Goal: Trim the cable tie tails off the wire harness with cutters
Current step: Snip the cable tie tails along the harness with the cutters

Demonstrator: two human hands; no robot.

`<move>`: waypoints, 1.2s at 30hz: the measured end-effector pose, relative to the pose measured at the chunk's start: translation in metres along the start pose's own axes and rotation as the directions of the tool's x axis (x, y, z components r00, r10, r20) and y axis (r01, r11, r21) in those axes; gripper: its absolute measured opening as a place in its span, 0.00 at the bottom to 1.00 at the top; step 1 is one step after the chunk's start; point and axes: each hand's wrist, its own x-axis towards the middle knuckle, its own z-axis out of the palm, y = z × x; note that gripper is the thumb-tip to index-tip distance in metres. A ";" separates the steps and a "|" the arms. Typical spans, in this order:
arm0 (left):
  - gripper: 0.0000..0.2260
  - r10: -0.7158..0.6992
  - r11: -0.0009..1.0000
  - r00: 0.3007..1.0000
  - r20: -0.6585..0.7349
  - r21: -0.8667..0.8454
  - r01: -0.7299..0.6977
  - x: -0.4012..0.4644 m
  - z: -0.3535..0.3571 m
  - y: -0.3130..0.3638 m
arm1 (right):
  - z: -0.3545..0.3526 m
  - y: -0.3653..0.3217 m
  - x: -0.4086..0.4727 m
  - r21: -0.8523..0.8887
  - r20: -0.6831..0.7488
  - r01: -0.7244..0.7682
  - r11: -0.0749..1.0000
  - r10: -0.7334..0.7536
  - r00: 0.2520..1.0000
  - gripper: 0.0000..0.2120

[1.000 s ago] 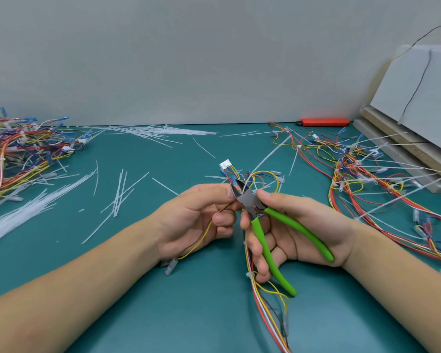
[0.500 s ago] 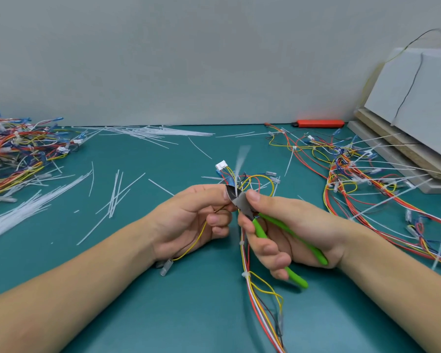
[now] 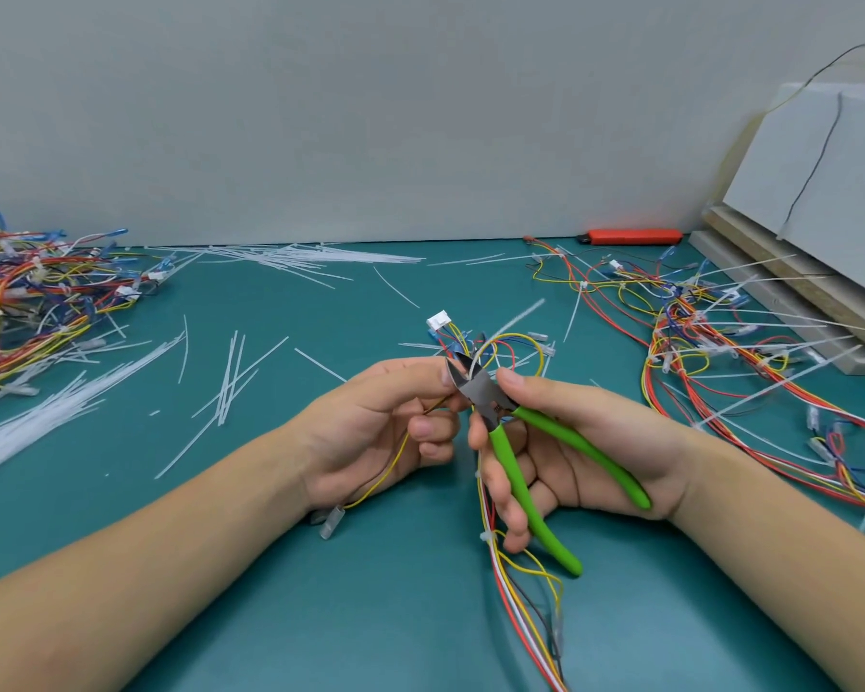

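Since half a second ago the green-handled cutters [image 3: 520, 457] have spread their handles again, and the blurred white tail that stood above the blades is gone. Their steel blades sit parted at the wire harness [image 3: 500, 352], which lies mid-mat and trails toward the near edge. The left hand [image 3: 370, 432] pinches the harness wires between thumb and curled fingers just beside the blades; the right hand [image 3: 580, 452] grips the cutters, fingers wrapped over one handle. Cut cable tie tails [image 3: 231, 382] litter the teal mat [image 3: 320, 616]. Untrimmed harnesses [image 3: 720, 352] sprawl at right, another wire pile [image 3: 31, 302] at left, an orange utility knife [image 3: 630, 236] by the wall.
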 end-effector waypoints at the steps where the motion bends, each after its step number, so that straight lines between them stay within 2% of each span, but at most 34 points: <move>1: 0.07 -0.001 1.000 1.000 0.003 -0.001 0.001 0.000 0.000 0.000 | 0.000 0.000 0.000 -0.001 0.000 0.000 1.000 0.000 1.000 0.23; 8: 0.09 0.013 1.000 1.000 -0.019 0.011 -0.013 -0.001 0.001 0.000 | 0.002 0.001 0.001 -0.011 -0.021 0.010 1.000 -0.010 1.000 0.22; 13: 0.05 0.033 0.999 0.999 0.010 0.039 -0.034 -0.001 0.004 0.001 | 0.008 0.000 0.000 -0.046 -0.054 -0.004 0.999 0.001 0.999 0.21; 23: 0.04 0.032 0.999 0.999 -0.002 0.021 -0.032 0.000 0.003 -0.001 | -0.002 0.000 0.000 0.061 0.065 -0.045 0.997 0.041 0.997 0.23; 36: 0.04 0.023 1.000 1.000 -0.016 0.007 -0.023 0.000 0.001 -0.001 | -0.002 0.000 -0.001 0.056 0.051 -0.044 0.997 0.041 0.998 0.22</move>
